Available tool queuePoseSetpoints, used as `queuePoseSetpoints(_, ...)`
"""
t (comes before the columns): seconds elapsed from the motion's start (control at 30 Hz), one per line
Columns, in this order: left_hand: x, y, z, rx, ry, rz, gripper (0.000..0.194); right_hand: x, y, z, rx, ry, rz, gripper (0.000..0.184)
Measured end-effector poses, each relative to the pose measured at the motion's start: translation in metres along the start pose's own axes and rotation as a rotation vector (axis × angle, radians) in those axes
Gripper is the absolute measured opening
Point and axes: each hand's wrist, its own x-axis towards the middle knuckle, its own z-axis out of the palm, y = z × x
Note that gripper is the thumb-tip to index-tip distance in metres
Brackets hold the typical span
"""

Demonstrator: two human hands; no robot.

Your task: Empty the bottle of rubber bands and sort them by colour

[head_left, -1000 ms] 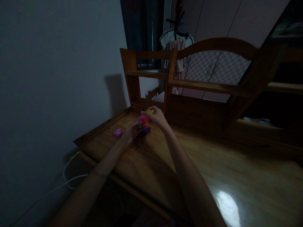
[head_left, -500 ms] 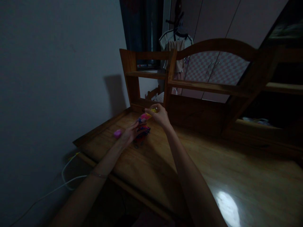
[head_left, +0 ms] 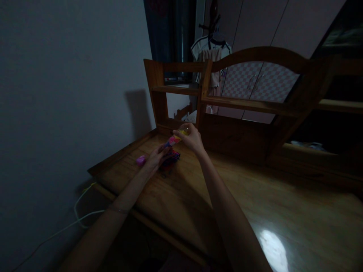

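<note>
Between left hand (head_left: 154,158) and right hand (head_left: 193,139), pink toy (head_left: 172,141), perhaps a doll.

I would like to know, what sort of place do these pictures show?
Probably a bedroom in a home, dimly lit: a shirt on a hanger, cupboard doors with a checked pattern, and a wooden desk suggest it.

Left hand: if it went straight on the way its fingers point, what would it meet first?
The left hand has a pink-and-blue item at its fingertips; past that, the right hand looks first in line, though depth is unclear in this dim view.
</note>
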Motion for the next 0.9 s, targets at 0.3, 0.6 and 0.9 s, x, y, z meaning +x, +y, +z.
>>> queuePoseSetpoints(0.3, 0.004, -0.002, -0.005, -0.04, 0.056, -0.005, 0.017, 0.001, 0.001, 0.001, 0.038, 0.039, -0.026, 0.044)
queuePoseSetpoints(0.6, 0.005, -0.001, -0.009, -0.053, 0.053, 0.006, 0.019, 0.003, 0.001, 0.0, 0.047, 0.087, -0.024, 0.052)
queuePoseSetpoints(0.9, 0.006, -0.002, -0.013, -0.028, 0.098, 0.022, 0.018, 0.001, -0.002, -0.004, 0.023, 0.084, 0.005, 0.05)
